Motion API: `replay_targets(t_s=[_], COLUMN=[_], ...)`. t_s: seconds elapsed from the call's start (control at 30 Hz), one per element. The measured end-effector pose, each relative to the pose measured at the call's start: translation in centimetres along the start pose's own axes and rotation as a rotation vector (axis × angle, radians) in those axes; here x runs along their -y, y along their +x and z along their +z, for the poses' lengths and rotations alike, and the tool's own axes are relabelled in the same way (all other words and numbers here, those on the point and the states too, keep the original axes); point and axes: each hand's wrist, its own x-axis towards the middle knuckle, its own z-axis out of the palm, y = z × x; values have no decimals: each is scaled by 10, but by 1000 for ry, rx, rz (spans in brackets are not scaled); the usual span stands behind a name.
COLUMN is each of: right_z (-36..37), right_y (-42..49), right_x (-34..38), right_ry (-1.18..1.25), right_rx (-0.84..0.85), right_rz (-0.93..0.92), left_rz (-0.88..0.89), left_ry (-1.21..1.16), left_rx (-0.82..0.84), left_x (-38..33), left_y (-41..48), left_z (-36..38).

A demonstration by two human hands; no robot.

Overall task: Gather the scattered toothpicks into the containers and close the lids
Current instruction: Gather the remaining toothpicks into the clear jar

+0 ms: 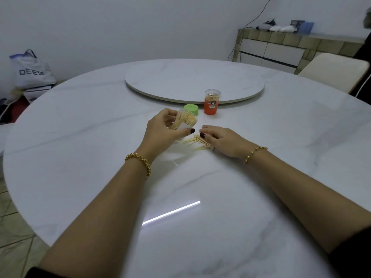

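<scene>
Toward the middle of the round marble bench [80,127], just short of the raised turntable [180,81], a person works with both hands close together. The left hand [163,127] grips a clear container [184,122], fingers curled round its far side and thumb across the near side. It is tilted with its open mouth pointing away and to the right, and it is packed with toothpicks. Just behind it a green lid [191,109] lies on the bench, apart from the container.

The right hand [220,140] lies palm down on a loose row of toothpicks [197,144] on the bench. Its fingers are stretched over them and the thumb presses on the row, not closed around anything that I can see. The sticks fan out from under the thumb toward the left hand. One stray toothpick [174,163] lies alone nearer the person, beside the left wrist.

An orange container [211,104] stands upright beyond the hands, right at the turntable's edge, with its clear lid on and toothpick tips showing through the top.

Each wrist wears a gold bracelet [140,161]. A white bag [30,71] sits on the floor far left. A tiled sideboard [281,49] and a pale chair [333,69] stand at the right.
</scene>
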Motion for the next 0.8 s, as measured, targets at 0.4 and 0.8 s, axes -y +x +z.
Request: replay_targets(t_s=[0.4,0.8], right_z=[-19,6], right_y=[-4,16], right_x=[-25,-20], right_ry=[-74,-162], right_rx=[51,-384], right_rz=[-19,-110], left_rz=[-9,-27], left_ry=[1,-18], left_rx=[17,21], left_x=[0,-2], left_y=[-1,-3], left_z=[2,3])
